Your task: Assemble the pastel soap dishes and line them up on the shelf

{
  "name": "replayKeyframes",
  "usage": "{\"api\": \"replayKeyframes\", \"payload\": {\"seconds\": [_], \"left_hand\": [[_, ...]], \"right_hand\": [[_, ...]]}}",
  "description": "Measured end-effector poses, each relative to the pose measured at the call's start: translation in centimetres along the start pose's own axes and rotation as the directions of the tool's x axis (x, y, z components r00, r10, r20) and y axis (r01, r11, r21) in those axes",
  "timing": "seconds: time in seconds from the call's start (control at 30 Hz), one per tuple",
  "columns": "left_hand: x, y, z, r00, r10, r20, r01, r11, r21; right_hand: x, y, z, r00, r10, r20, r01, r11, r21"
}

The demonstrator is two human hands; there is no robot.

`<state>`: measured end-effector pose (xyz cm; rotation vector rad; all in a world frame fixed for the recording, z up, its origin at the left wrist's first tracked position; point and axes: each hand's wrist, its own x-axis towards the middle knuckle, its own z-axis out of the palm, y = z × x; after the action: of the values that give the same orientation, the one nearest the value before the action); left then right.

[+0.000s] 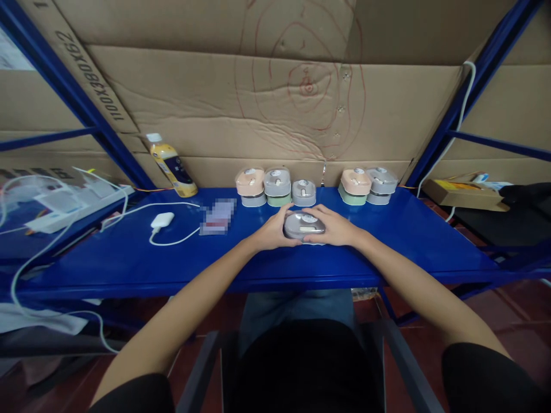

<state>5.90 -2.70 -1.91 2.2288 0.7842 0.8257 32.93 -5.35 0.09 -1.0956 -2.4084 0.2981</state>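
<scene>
Between my two hands is a small grey box with a clear domed lid point(299, 221), low over the blue table or resting on it; I cannot tell which. My left hand point(275, 229) wraps its left side, thumb and fingers curved round it. From the other side my right hand point(338, 225) grips the same box, fingers along the lid's edge. Just behind it a single grey box point(303, 193) stands alone. Left of that are two stacks, one topped by a pink box point(249, 181), the other by a grey box point(278, 182).
On the right are two more stacks, topped by a pink box point(356, 180) and a grey box point(382, 180). A yellow drink bottle point(172, 166) leans at the back left. A white charger point(162, 220) with cable and a blurred-out flat item point(218, 217) lie on the blue table point(129, 252).
</scene>
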Motion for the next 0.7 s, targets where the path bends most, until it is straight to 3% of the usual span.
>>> {"api": "replayKeyframes", "payload": {"seconds": [0.47, 0.63, 0.7], "left_hand": [[0.1, -0.1, -0.1, 1.0, -0.022, 0.016, 0.022, 0.999, -0.029], [0.1, -0.8, -0.3, 1.0, 0.005, -0.011, -0.004, 1.0, 0.023], [0.2, -1.1, -0.2, 0.998, -0.005, -0.055, 0.01, 0.996, 0.085]], "right_hand": [[-1.1, -1.0, 0.3, 1.0, 0.017, -0.02, -0.019, 0.993, -0.113], [-1.6, -0.6, -1.0, 0.999, -0.026, 0.035, 0.03, 0.994, -0.107], [-2.3, -0.6, -1.7, 0.997, -0.058, 0.042, 0.064, 0.982, -0.176]]}}
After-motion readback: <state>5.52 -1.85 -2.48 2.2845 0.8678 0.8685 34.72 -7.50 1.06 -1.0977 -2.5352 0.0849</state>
